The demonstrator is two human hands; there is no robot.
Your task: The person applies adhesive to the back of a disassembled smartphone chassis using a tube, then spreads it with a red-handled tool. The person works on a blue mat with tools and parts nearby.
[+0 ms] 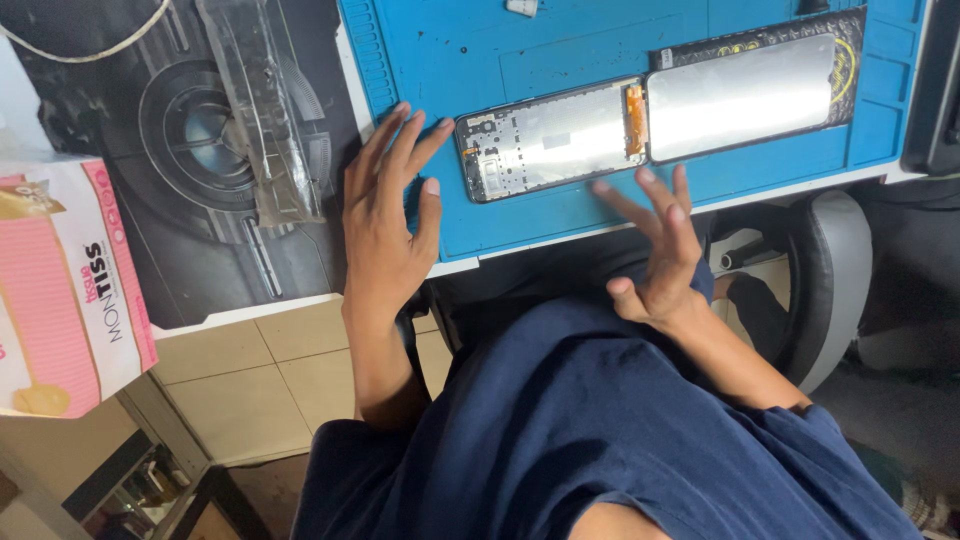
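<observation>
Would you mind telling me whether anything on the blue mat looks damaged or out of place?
The phone lies opened: its bare frame and its screen panel sit side by side, joined by an orange flex cable. The blue mat is speckled with dark marks. Both hands hover, holding nothing.

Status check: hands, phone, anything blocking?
Left hand open, fingers spread, at the blue mat's edge; right hand open, fingertips near the opened phone frame. Detached screen lies joined beside it. Nothing between hands and phone.

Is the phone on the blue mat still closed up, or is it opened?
Opened. The phone's grey inner frame lies exposed on the blue silicone mat, with its glossy screen panel folded out beside it, joined by an orange flex strip.
</observation>
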